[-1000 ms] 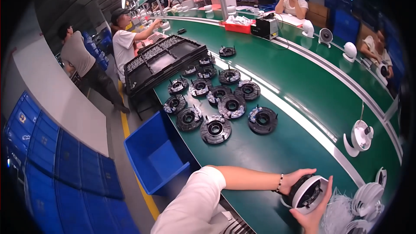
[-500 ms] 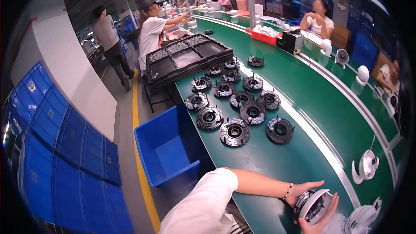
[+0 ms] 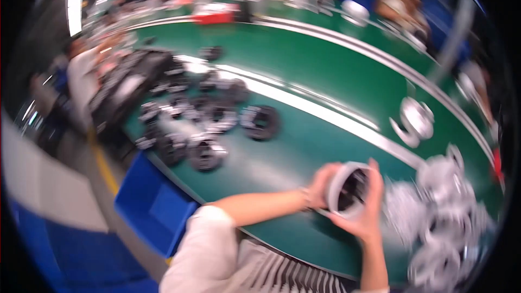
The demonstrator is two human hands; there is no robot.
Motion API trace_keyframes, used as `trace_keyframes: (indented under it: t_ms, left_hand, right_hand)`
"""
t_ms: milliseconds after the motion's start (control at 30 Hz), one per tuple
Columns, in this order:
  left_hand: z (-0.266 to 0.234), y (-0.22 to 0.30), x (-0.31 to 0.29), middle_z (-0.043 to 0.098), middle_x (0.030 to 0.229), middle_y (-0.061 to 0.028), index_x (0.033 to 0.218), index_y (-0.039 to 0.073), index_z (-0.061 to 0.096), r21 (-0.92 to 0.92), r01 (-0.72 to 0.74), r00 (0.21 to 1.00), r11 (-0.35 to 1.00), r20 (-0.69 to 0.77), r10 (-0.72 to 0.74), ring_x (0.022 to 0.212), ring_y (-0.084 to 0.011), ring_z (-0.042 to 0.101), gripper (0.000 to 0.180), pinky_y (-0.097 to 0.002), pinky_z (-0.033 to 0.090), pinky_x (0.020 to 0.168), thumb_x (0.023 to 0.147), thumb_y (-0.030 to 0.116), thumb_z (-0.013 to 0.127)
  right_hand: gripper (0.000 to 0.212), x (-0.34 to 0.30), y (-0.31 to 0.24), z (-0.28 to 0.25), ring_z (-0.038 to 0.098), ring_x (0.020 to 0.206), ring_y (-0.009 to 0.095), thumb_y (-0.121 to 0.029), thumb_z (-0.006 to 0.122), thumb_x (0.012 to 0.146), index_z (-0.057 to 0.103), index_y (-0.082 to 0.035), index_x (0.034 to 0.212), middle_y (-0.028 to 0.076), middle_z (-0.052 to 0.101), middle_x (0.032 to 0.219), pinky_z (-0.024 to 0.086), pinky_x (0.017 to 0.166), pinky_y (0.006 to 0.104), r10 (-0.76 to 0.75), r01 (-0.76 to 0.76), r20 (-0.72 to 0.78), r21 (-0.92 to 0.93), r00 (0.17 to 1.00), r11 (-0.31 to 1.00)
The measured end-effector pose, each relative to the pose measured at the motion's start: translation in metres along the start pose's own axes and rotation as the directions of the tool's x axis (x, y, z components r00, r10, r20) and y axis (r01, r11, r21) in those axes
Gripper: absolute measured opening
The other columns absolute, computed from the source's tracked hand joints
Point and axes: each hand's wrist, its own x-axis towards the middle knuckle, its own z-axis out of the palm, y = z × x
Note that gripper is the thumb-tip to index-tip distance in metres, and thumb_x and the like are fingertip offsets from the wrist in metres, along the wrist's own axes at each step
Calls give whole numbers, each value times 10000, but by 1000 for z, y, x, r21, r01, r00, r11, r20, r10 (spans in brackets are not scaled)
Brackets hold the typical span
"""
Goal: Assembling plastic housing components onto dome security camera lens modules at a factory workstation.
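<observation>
Ok, both hands are loaded on one part: a white round housing (image 3: 335,191) with a black insert (image 3: 355,187), held up over the green bench (image 3: 282,152), well right of the blue bin (image 3: 138,190). Housing is tilted, its open side turned toward the right palm.

Left grip (image 3: 320,184): curled around the bin-side wall of the housing, opened about as wide as the part's edge needs, clamped on it. Fingertips go behind the shell, can't see them. Dark band on that wrist, smeared.

Right grip (image 3: 369,217): wide C. Thumb runs under the lower rim toward the bin, fingers stand up along the side farthest from the bin. Grasping the same housing; exact finger contact too blurred to call.

Rest, all relative to the bin: black disc bases (image 3: 206,154) sit bunched on the bench, just beyond it and to its right. One disc base (image 3: 260,123) lies at the right end of that bunch. Black compartment tray (image 3: 127,87) is past the bin, at the far side of the bunch. White plastic parts (image 3: 439,222) are heaped far right of the bin, near the right grip. Red tray (image 3: 217,16) is well beyond it, across the bench.
</observation>
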Motion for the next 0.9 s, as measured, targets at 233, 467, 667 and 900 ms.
trace_keyframes:
  t_ms: [233,467,667,900]
  left_hand:
    - [7,-9,27,558,1026,-128,1072,19,516,-271,219,965,937,-80,-249,924,-235,545,467,-357,434,842,794,348,335]
    - [17,-5,20,476,1163,-110,1183,63,432,-285,250,958,925,-65,-279,1057,-235,469,560,-373,376,915,850,479,261]
    - [9,1,25,452,1195,-100,1220,78,398,-267,337,937,903,6,-349,1093,-230,445,717,-388,359,935,807,637,220]
    - [2,6,31,471,1177,-96,1219,97,401,-252,425,900,869,13,-436,1077,-230,464,631,-397,366,931,838,574,239]
  right_hand:
    - [1144,-11,23,-17,269,1197,365,-376,811,445,158,-14,1312,231,206,1325,268,967,428,115,-115,4,21,993,993]
    - [1154,-16,19,5,238,1201,384,-404,803,458,143,12,1308,241,174,1333,249,973,440,167,-170,-32,-110,985,979]
    - [1157,-11,25,5,252,1190,391,-416,796,461,139,21,1307,256,192,1322,260,963,447,196,-196,-14,-103,981,975]
    - [1114,-2,33,-6,266,1180,409,-413,776,466,182,57,1281,256,232,1308,257,952,463,131,-129,117,-28,984,991]
